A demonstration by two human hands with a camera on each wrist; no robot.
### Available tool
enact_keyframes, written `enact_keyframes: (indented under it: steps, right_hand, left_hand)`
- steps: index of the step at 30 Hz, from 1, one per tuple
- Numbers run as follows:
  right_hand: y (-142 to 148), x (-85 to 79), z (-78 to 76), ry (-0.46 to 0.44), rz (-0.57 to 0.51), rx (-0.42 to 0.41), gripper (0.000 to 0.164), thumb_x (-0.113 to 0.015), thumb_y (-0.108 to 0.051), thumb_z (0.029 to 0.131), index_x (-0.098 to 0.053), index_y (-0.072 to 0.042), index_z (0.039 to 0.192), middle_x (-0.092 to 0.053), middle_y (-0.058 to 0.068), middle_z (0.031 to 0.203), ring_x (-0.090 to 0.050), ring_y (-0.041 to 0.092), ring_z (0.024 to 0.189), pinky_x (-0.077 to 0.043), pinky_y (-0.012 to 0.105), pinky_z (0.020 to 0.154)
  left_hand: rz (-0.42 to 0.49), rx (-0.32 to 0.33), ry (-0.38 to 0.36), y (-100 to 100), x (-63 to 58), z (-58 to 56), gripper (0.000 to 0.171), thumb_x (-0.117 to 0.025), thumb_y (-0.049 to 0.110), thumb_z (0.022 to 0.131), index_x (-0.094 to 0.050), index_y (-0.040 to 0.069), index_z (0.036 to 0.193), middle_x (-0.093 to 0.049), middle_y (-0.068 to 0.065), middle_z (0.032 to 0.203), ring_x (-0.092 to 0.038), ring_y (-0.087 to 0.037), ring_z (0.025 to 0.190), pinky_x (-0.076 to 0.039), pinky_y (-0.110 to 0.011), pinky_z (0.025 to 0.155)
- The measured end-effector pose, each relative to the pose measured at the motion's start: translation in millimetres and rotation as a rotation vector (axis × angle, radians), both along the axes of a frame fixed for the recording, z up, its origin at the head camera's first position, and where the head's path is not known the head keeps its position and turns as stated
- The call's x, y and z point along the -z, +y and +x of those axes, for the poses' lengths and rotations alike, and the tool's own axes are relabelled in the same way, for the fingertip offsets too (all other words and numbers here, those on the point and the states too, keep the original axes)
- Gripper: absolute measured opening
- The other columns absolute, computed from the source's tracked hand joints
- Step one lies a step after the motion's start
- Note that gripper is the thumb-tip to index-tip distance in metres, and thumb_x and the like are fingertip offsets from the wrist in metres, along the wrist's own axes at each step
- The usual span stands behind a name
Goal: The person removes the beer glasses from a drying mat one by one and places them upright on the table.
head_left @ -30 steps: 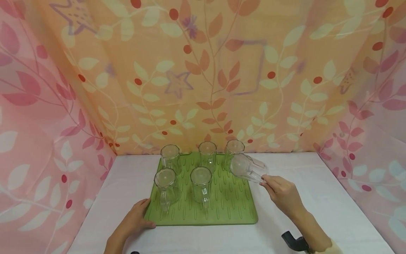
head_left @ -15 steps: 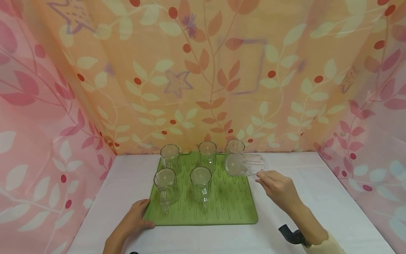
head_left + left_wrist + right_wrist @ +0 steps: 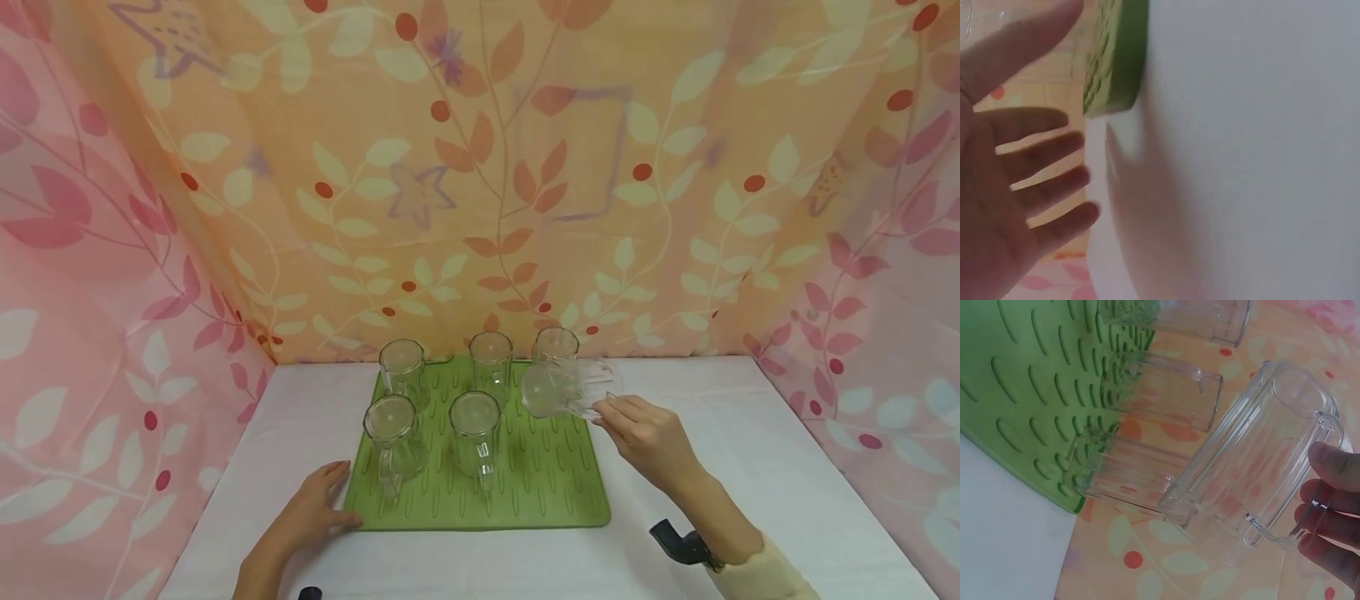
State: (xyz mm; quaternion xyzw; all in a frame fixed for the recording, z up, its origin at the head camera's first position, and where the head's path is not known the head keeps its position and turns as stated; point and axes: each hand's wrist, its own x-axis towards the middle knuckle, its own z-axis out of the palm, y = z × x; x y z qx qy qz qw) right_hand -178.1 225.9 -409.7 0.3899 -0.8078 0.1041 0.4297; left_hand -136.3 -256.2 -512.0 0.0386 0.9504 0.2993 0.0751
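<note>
My right hand (image 3: pixel 648 442) grips a clear glass mug (image 3: pixel 551 392) by its handle. In the head view this mug lies almost on its side in the air over the back right of a green ridged drying mat (image 3: pixel 540 492), its base to the left. The right wrist view shows the fingers (image 3: pixel 1329 519) curled round the handle of the mug (image 3: pixel 1247 456). My left hand (image 3: pixel 307 512) is beside the mat's front left corner. Its fingers are straight and spread in the left wrist view, just off the mat's edge (image 3: pixel 1129 56), holding nothing.
Several more glass mugs stand upside down on the mat: a front left mug (image 3: pixel 391 421), a front middle mug (image 3: pixel 476 417) and a back row, whose right mug (image 3: pixel 557 343) is partly behind the held one. A white tabletop (image 3: pixel 480 567) surrounds the mat; a patterned cloth (image 3: pixel 480 183) hangs behind.
My right hand has carried the mug left, farther over the mat, and its tilt has levelled out. The left hand has drawn slightly away from the mat's left edge.
</note>
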Motion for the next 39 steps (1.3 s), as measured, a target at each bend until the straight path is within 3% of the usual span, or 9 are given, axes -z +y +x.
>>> enact_keyframes:
  steps: [3,10,17,20,22,24,29,35,39]
  right_hand:
    - [-2,-1.3,-1.9,0.015,0.019,-0.003,0.048,-0.04,-0.03,0.105,-0.074,-0.002,0.088,-0.075,0.009,0.08,-0.07,0.023,0.07,-0.06,0.036,0.059]
    - [-7,-5.5,-5.8,0.096,0.016,-0.041,0.043,-0.043,-0.025,0.105,-0.074,-0.002,0.086,-0.074,0.007,0.078,-0.07,0.023,0.069,-0.059,0.036,0.057]
    - [-12,-10.9,-4.3,0.104,0.047,-0.036,0.043,-0.043,-0.024,0.105,-0.074,-0.002,0.086,-0.075,0.009,0.079,-0.07,0.024,0.069,-0.06,0.036,0.059]
    - [-14,-12.9,-4.1,0.113,0.055,-0.036,0.043,-0.042,-0.023,0.105,-0.074,-0.002,0.086,-0.075,0.009,0.079,-0.071,0.024,0.069,-0.06,0.036,0.059]
    - [-15,-13.9,-4.2,0.123,0.057,-0.041,0.043,-0.042,-0.022,0.105,-0.074,-0.002,0.086,-0.075,0.009,0.078,-0.07,0.024,0.069,-0.06,0.036,0.059]
    - [-17,-14.7,-4.1,0.139,0.058,-0.049,0.042,-0.042,-0.02,0.105,-0.074,-0.002,0.085,-0.075,0.009,0.078,-0.07,0.024,0.068,-0.06,0.036,0.058]
    - [-19,-16.2,-3.9,0.162,0.06,-0.065,0.041,-0.042,-0.018,0.105,-0.074,-0.002,0.086,-0.075,0.01,0.077,-0.071,0.026,0.067,-0.06,0.037,0.058]
    - [-23,-17.1,-5.4,0.193,0.034,-0.111,0.038,-0.043,-0.013,0.104,-0.075,-0.002,0.086,-0.075,0.009,0.077,-0.071,0.026,0.067,-0.06,0.038,0.057]
    - [-27,-16.6,-6.1,0.221,0.026,-0.141,0.034,-0.046,-0.008,0.102,-0.075,-0.002,0.085,-0.075,0.008,0.076,-0.07,0.026,0.067,-0.06,0.036,0.057]
  left_hand:
    - [-0.01,-0.05,0.06,-6,-10.6,-3.7,0.084,-0.082,0.03,0.075,-0.044,-0.01,0.139,-0.042,-0.033,0.142,-0.036,-0.055,0.133,-0.033,-0.066,0.108]
    - [0.009,-0.104,0.404,-2,-46.8,-17.3,0.059,-0.072,0.022,0.087,-0.052,-0.006,0.135,-0.05,-0.028,0.137,-0.043,-0.048,0.128,-0.037,-0.066,0.103]
    - [-0.065,-0.06,0.818,38,-86.4,-38.1,0.053,-0.08,0.01,0.077,-0.061,-0.007,0.124,-0.063,-0.026,0.121,-0.054,-0.044,0.116,-0.042,-0.064,0.099]
    - [0.006,-0.011,0.886,62,-105.4,-45.6,0.051,-0.081,0.01,0.076,-0.064,-0.006,0.121,-0.064,-0.024,0.121,-0.056,-0.043,0.117,-0.044,-0.062,0.099]
    - [0.066,0.025,0.872,78,-116.8,-49.6,0.049,-0.081,0.012,0.078,-0.064,-0.005,0.12,-0.064,-0.022,0.122,-0.055,-0.042,0.119,-0.044,-0.061,0.1]
    - [0.132,0.058,0.806,92,-127.3,-52.0,0.047,-0.079,0.015,0.081,-0.064,-0.003,0.122,-0.063,-0.02,0.125,-0.055,-0.04,0.121,-0.045,-0.06,0.101]
    - [0.258,0.108,0.548,121,-146.7,-57.6,0.049,-0.072,0.029,0.088,-0.06,0.006,0.131,-0.059,-0.015,0.134,-0.052,-0.035,0.129,-0.045,-0.057,0.105]
    - [0.314,0.143,0.335,150,-158.3,-69.0,0.061,-0.072,0.038,0.087,-0.054,0.011,0.138,-0.054,-0.012,0.141,-0.048,-0.034,0.132,-0.043,-0.057,0.106]
    - [0.307,0.176,0.252,167,-161.6,-75.3,0.065,-0.071,0.042,0.087,-0.051,0.012,0.141,-0.053,-0.009,0.142,-0.049,-0.034,0.131,-0.044,-0.055,0.105]
